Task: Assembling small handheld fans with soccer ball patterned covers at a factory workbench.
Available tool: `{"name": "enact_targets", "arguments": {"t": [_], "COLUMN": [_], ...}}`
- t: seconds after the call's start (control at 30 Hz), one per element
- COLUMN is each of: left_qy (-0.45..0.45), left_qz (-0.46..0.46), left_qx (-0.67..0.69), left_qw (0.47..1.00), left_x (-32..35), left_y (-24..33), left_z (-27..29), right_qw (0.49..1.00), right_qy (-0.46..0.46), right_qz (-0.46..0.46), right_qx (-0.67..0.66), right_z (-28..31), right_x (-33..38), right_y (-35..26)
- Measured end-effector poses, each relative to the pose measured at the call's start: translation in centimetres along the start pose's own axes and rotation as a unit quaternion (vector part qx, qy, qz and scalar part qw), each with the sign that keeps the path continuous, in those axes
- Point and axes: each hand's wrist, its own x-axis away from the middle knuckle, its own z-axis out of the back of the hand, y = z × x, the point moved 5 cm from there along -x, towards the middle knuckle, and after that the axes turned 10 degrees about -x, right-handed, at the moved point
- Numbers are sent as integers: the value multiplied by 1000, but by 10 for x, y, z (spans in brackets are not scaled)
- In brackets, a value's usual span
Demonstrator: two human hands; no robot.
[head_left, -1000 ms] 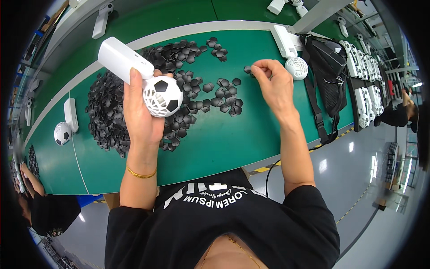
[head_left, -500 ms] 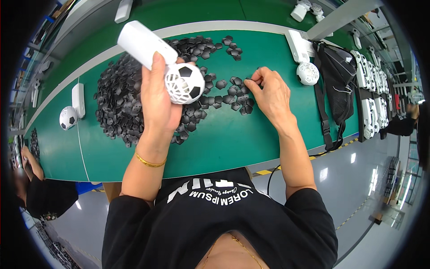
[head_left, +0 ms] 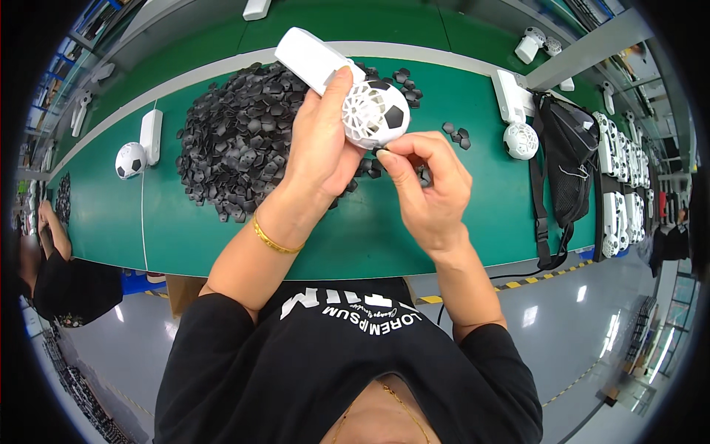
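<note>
My left hand (head_left: 323,133) is closed around a white device with a block-shaped handle and a football-patterned ball head (head_left: 376,115). The ball has an open white grille on one side and black pentagons on the other. Thumb and forefinger of my right hand (head_left: 433,185) pinch a small black pentagon piece (head_left: 377,149) against the lower edge of the ball; the fingertips partly hide it. To the left and behind my left hand spreads a big heap of black pentagon pieces (head_left: 237,140). A few loose pieces (head_left: 458,135) lie right of the ball.
On the green table (head_left: 333,251), a similar white device (head_left: 132,159) stands at left and another (head_left: 521,140) at right, beside a black backpack (head_left: 568,148). A rack of white devices (head_left: 614,155) is at far right. Another person's arm (head_left: 55,229) shows at far left.
My right hand has left the loose pieces and come to the ball with a black pentagon piece. In the picture, my left hand and the device have shifted right.
</note>
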Motion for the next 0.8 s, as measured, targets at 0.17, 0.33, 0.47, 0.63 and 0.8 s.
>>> {"name": "enact_targets", "arguments": {"t": [0.17, 0.33, 0.47, 0.63, 0.8], "left_qy": [-1, 29, 34, 21, 43], "left_qz": [-3, -39, -68, -48, -56], "left_qx": [2, -7, -14, 25, -21], "left_qw": [1000, 999, 997, 998, 997], "left_x": [5, 7, 10, 13, 18], "left_y": [-2, -3, 2, 1, 7], "left_z": [-12, -9, -10, -13, -14], "right_qw": [995, 993, 989, 990, 999], "right_qy": [62, 68, 71, 43, -13], "right_qz": [65, 73, 80, 91, 51], "right_qx": [37, 62, 98, 94, 4], "right_z": [-2, -4, -2, -6, -9], "right_x": [3, 2, 0, -4, -7], "right_y": [0, 3, 4, 13, 27]}}
